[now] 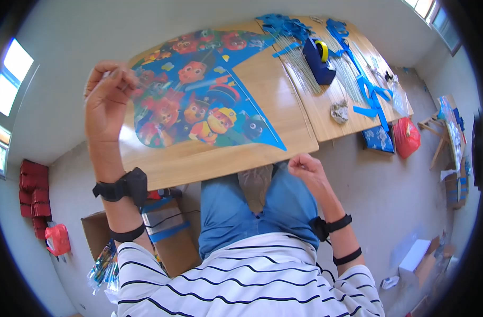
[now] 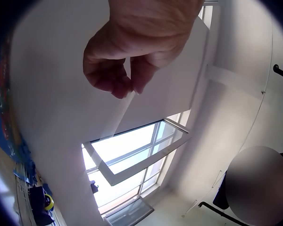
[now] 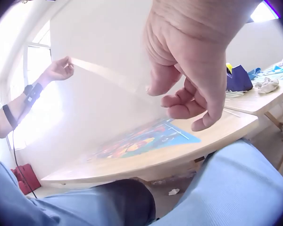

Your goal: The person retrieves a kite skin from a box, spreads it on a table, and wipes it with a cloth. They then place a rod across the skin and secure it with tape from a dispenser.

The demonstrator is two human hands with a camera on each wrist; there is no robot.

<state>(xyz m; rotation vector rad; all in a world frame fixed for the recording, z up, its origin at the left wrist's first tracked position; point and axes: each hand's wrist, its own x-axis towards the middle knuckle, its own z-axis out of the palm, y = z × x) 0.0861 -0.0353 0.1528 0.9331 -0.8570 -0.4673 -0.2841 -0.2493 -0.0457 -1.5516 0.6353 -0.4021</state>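
A thin, clear plastic strip point(image 3: 108, 73) stretched through the air above the table edge, running from the raised left hand point(image 1: 107, 100) down towards the right hand point(image 1: 305, 166) over the person's lap. The left hand pinched its upper end between thumb and fingertips point(image 2: 114, 84). The right hand's fingers were curled, with the strip's lower end reaching its thumb; whether it actually gripped the strip could not be told. Beneath the strip lay a blue triangular kite printed with cartoon dogs point(image 1: 199, 95), flat on the light wooden table point(image 1: 273, 90). Farther along stood a dark blue tape dispenser with a yellow roll point(image 1: 318, 61), beside pale thin rods point(image 1: 299, 76) and blue ribbon strips point(image 1: 371, 95).
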